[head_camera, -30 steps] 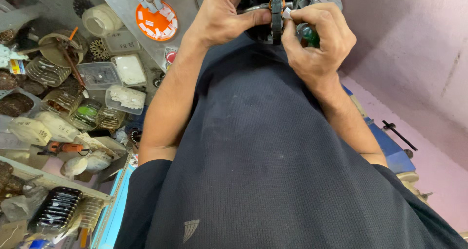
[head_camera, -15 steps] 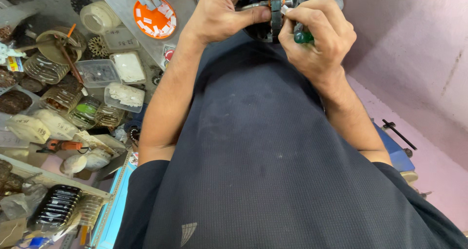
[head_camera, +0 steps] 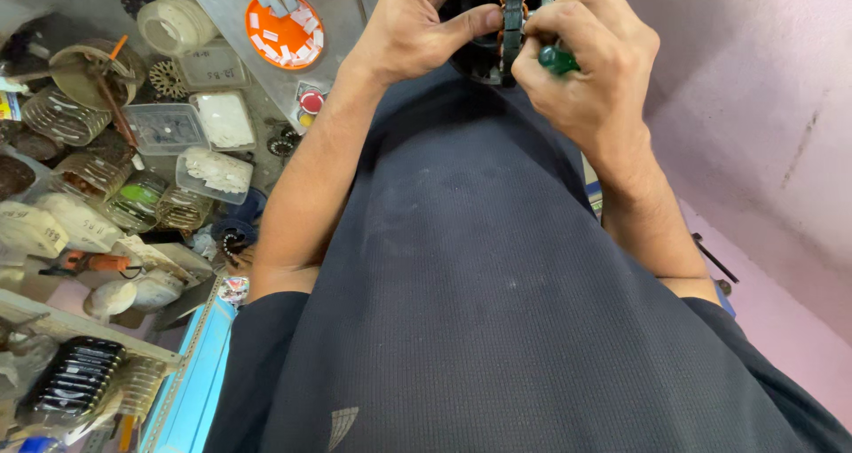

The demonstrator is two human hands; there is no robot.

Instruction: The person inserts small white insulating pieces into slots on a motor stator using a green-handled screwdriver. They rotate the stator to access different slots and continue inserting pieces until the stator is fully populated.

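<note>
My left hand (head_camera: 424, 29) grips a round black motor part (head_camera: 497, 40) with copper-coloured windings, holding it just in front of my dark shirt (head_camera: 497, 267). The thumb presses against its ribbed edge. My right hand (head_camera: 587, 73) is closed around a green-handled tool (head_camera: 557, 60), and its fingertips also touch the part's rim. The tool's tip is hidden behind the fingers and the part.
A grey metal bench (head_camera: 231, 0) with an orange disc (head_camera: 284, 31) and a red button (head_camera: 311, 101) lies ahead. At the left are clear plastic boxes (head_camera: 167, 126), jars of wound coils (head_camera: 93, 176), and a shelf with black finned parts (head_camera: 75, 378). A pink wall (head_camera: 754, 107) is at the right.
Both hands keep their hold on the motor part and the tool. My right hand has shifted slightly against the part's rim, and the view has drifted a little.
</note>
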